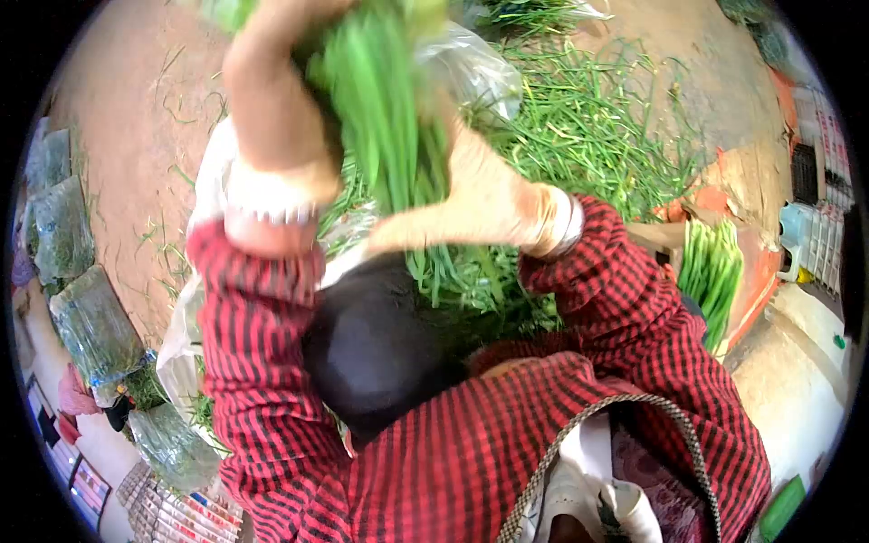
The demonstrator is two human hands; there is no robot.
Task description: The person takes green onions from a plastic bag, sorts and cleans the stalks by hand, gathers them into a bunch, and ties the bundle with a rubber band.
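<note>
A bunch of long green leafy stalks (376, 109), smeared by motion, is up at the top middle. My left hand (294, 23) is closed on its upper part, though the fingers are blurred and partly cut off by the frame edge. Against the right side of the bunch is my right hand (484, 190), its thumb stretched out to the left and its fingers pointing up, partly hidden by the leaves. Below the hands, loose greens (471, 281) lie over clear plastic sheeting (471, 63). A dark rounded form, perhaps a covered knee (380, 339), rises beneath my wrists.
Scattered green stalks (597, 127) cover the floor ahead. To the right, a neat bundle of pale green stalks (711, 281) stands beside orange sheeting (765, 299). Filled plastic bags (95, 321) line the left. A blue container (797, 235) is at far right.
</note>
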